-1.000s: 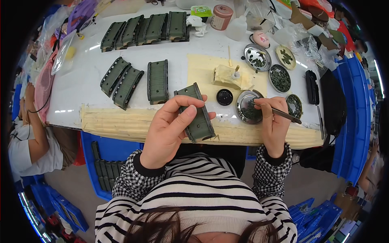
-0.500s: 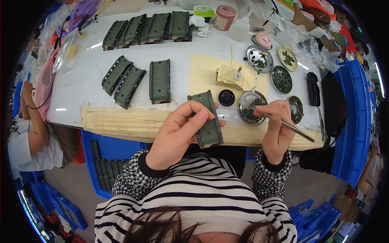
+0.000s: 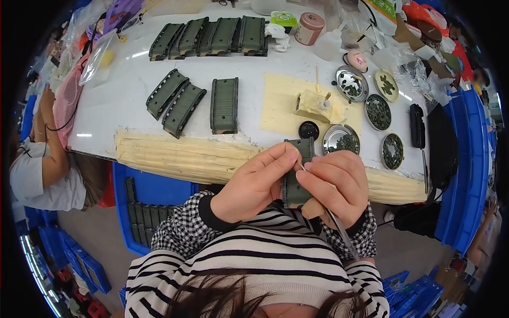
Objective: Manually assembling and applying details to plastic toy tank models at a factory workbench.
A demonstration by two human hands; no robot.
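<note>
My left hand grips a dark green, slightly curved model panel with ridged edges, held upright above the table's front edge. My right hand is closed around metal tweezers, whose tips meet the panel's face beside my left thumb. Whether a small piece sits between the tips is hidden by my fingers. Just beyond my right hand is a round metal dish of tiny green pieces. A small black pot stands beside it.
Three similar panels lie at middle left, with several more in a row behind. More dishes of green parts stand at right, near a taped block. A blue bin holds dark parts below. Another person's arm is far left.
My right hand has brought the tweezers from over the metal dish leftward to the panel. My left hand and the panel have shifted slightly right and nearer. The view has shifted a little.
</note>
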